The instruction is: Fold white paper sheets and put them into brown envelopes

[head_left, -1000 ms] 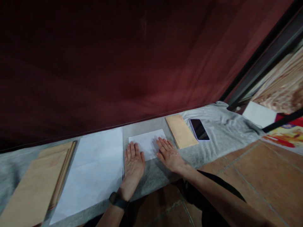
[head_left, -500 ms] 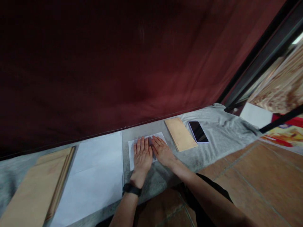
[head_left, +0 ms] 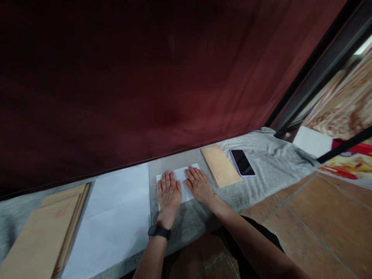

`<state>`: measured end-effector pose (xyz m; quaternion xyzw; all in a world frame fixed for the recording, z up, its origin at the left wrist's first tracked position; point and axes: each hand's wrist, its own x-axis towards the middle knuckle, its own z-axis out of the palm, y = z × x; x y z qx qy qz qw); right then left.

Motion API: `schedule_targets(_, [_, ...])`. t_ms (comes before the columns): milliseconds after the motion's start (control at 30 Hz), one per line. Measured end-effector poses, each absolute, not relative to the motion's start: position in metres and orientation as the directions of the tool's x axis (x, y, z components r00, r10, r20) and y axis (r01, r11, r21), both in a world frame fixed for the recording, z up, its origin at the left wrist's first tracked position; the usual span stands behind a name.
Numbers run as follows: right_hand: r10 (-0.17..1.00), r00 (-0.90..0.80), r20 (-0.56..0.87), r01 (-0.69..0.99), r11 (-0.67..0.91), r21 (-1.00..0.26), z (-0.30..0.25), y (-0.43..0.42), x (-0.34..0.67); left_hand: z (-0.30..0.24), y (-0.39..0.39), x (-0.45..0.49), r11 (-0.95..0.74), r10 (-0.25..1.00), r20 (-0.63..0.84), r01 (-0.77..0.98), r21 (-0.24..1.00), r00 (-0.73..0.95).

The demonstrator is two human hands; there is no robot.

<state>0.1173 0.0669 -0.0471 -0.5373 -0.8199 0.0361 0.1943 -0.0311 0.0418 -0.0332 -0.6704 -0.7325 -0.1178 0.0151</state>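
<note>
A folded white sheet of paper (head_left: 183, 185) lies on the grey cloth, partly covered by both hands. My left hand (head_left: 169, 193) rests flat on its left part, fingers stretched out and pointing away from me. On the right part my right hand (head_left: 199, 185) lies flat too, its fingers pointing up and to the left. A strip of bare paper shows between the two hands. Just right of the paper is a brown envelope (head_left: 221, 166). To the left lies a stack of large white paper sheets (head_left: 116, 217).
At far left is a stack of brown envelopes (head_left: 43, 232). A phone (head_left: 243, 162) lies right of the single envelope. The grey cloth (head_left: 273, 162) covers the narrow bench, backed by a dark red panel (head_left: 145, 97). Tiled floor (head_left: 325, 217) shows at lower right.
My left hand has slid left across the paper, away from my right hand, widening the gap between them. My right hand stays almost in place.
</note>
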Motion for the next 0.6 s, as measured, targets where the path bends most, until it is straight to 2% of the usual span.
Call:
schedule_targets(400, [0.896, -0.32, 0.307, 0.879, 0.402, -0.257, -0.051, 0.065, 0.139, -0.028, 0.028, -0.059, 0.175, 0.951, 0.211, 0.955, 0.24, -0.227])
schedule_targets(500, [0.887, -0.369, 0.277, 0.862, 0.438, -0.256, -0.04, 0.055, 0.14, -0.019, 0.024, -0.068, 0.176, 0.953, 0.187, 0.939, 0.294, -0.237])
schedule_targets(600, [0.833, -0.495, 0.247, 0.787, 0.55, -0.28, -0.029, 0.039, 0.137, -0.014, 0.022, -0.08, 0.158, 0.964, 0.145, 0.916, 0.37, -0.225])
